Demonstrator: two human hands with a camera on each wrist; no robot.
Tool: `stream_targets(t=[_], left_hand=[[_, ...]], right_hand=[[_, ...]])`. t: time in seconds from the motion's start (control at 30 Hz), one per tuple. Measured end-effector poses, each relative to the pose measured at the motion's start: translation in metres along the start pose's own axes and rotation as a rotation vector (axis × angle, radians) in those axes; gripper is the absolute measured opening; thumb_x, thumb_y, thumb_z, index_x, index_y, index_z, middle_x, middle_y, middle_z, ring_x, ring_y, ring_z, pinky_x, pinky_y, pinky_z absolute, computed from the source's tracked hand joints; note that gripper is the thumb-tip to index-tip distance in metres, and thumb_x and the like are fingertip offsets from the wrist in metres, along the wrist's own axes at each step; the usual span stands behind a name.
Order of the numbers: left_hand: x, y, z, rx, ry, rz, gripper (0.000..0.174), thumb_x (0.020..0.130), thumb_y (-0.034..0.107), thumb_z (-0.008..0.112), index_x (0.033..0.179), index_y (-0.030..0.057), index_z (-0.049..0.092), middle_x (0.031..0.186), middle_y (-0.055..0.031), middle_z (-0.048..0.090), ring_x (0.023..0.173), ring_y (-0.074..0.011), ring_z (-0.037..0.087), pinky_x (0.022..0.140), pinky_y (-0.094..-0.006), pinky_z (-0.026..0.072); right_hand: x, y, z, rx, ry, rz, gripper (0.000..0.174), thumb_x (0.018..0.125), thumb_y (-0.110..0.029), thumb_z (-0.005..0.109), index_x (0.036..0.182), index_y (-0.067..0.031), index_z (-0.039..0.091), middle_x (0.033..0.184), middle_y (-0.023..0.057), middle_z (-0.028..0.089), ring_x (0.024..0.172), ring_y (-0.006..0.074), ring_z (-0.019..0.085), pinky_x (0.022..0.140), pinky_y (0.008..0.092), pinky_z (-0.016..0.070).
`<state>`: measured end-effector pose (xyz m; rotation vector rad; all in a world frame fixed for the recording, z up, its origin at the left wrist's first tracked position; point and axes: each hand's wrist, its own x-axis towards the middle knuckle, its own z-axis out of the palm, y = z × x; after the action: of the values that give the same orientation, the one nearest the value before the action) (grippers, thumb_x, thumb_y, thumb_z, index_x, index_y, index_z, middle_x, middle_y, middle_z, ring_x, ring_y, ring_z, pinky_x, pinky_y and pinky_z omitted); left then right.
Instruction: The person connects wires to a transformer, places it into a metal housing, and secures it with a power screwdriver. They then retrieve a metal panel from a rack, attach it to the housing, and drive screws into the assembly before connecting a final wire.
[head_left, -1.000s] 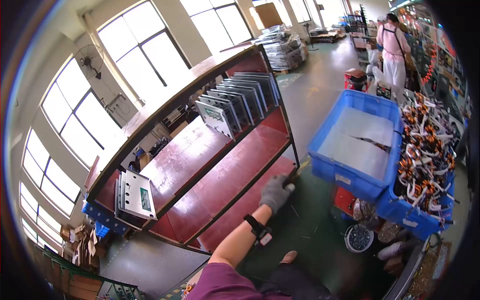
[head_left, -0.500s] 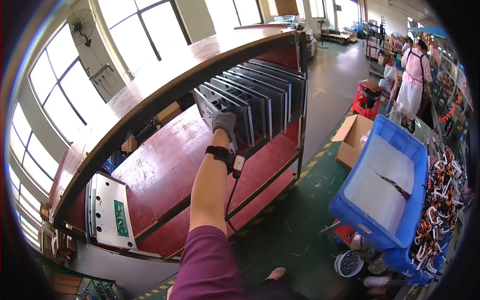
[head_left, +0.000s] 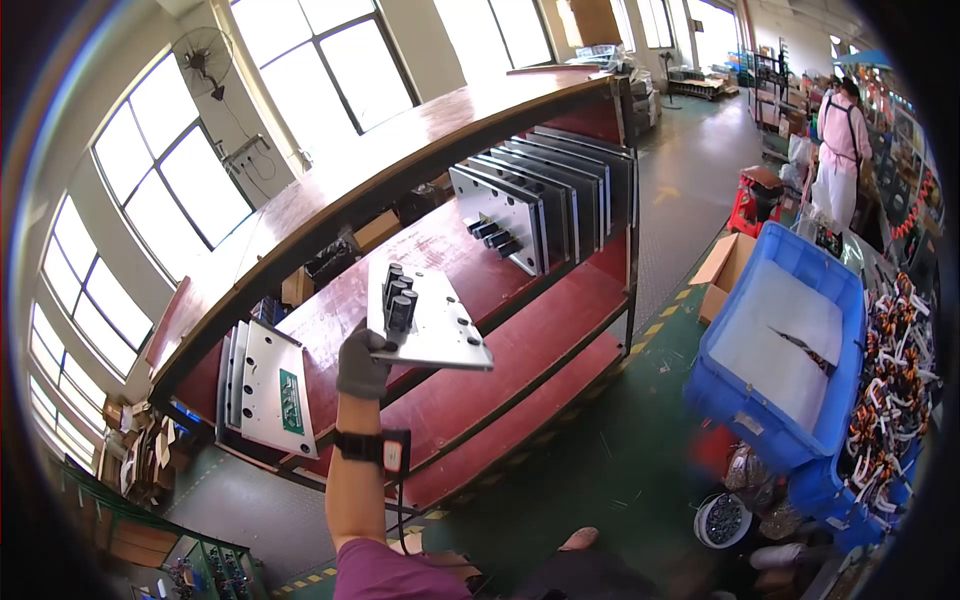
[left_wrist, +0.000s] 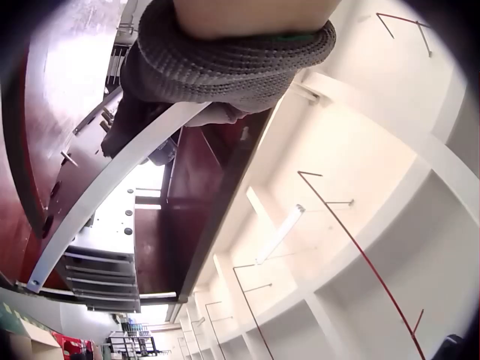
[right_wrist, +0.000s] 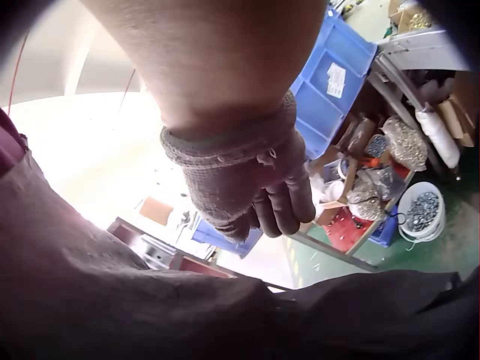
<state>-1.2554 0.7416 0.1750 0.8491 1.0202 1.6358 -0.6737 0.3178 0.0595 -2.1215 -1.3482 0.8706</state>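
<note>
The metal plate (head_left: 430, 325) with black cylinders on it is almost flat in the air, before the red shelf (head_left: 500, 370) — the gloved left hand (head_left: 362, 365) grips its near left edge. Half a second ago this hand was touching the row of plates (head_left: 545, 205) standing far right on the shelf. The right hand (right_wrist: 247, 184) hangs loosely curled — it holds nothing.

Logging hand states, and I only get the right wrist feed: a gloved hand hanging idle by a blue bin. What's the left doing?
Observer: The left hand grips a metal plate by its near edge and holds it up in front of the red rack.
Operator: Plate bare?
Observer: No, black cylindrical parts stand at its far end.
Operator: Other plates around?
Observer: A row of plates stands on edge on the middle shelf, and leaning plates sit at the rack's left end.
</note>
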Motion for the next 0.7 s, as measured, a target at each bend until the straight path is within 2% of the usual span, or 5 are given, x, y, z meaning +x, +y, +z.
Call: stream_targets(t=[0.2,0.27,0.5,0.6,0.7], left_hand=[[-0.25,0.033,0.071,-0.097,-0.181,-0.203,0.061,0.061,0.012,0.048,0.118,-0.0101,0.049,0.104,-0.0187,0.06,0.088,-0.025,0.061,0.081,-0.032,0.0515],[-0.32,0.037,0.131,-0.024,-0.314,-0.24,0.076,0.059,0.014,0.049,0.13,-0.0106,0.04,0.114,-0.0193,0.058,0.093,-0.0223,0.061,0.085,-0.0297,0.0493],[-0.443,-0.013,0.237,0.151,-1.004,-0.383,0.083,0.065,0.008,0.056,0.14,-0.0117,0.026,0.129,-0.0147,0.048,0.103,-0.0171,0.055,0.085,-0.0248,0.0438],[-0.493,-0.045,0.279,0.303,-1.429,0.024,0.075,0.068,-0.002,0.052,0.139,-0.0093,0.03,0.13,-0.0163,0.05,0.117,-0.0189,0.049,0.101,-0.0301,0.0353],[-0.547,-0.058,0.333,0.254,-1.849,0.63,0.078,0.062,-0.007,0.049,0.138,-0.0013,0.036,0.125,-0.022,0.054,0.108,-0.0333,0.059,0.084,-0.0297,0.049]], right_hand=[[0.007,-0.025,0.01,0.546,-0.127,-0.198,0.036,0.085,-0.014,0.061,0.116,0.001,0.053,0.095,0.0076,0.061,0.088,0.0158,0.057,0.078,0.0301,0.0482],[-0.004,-0.061,0.005,0.713,-0.189,-0.225,0.045,0.091,-0.036,0.057,0.116,0.0017,0.052,0.099,0.0093,0.061,0.09,0.013,0.058,0.075,0.0267,0.0479],[-0.07,-0.056,-0.071,0.673,0.475,-0.256,0.06,0.096,-0.051,0.039,0.13,-0.0013,0.045,0.113,0.0091,0.055,0.1,0.0163,0.055,0.086,0.0322,0.0458],[-0.128,-0.023,-0.121,1.317,0.424,0.006,0.066,0.095,-0.057,0.034,0.132,-0.0036,0.044,0.113,0.0079,0.054,0.104,0.018,0.054,0.092,0.0351,0.0431],[-0.197,-0.014,-0.154,1.492,0.762,-0.405,0.066,0.092,-0.062,0.037,0.127,-0.0063,0.047,0.11,0.007,0.056,0.099,0.0158,0.057,0.085,0.0338,0.0489]])
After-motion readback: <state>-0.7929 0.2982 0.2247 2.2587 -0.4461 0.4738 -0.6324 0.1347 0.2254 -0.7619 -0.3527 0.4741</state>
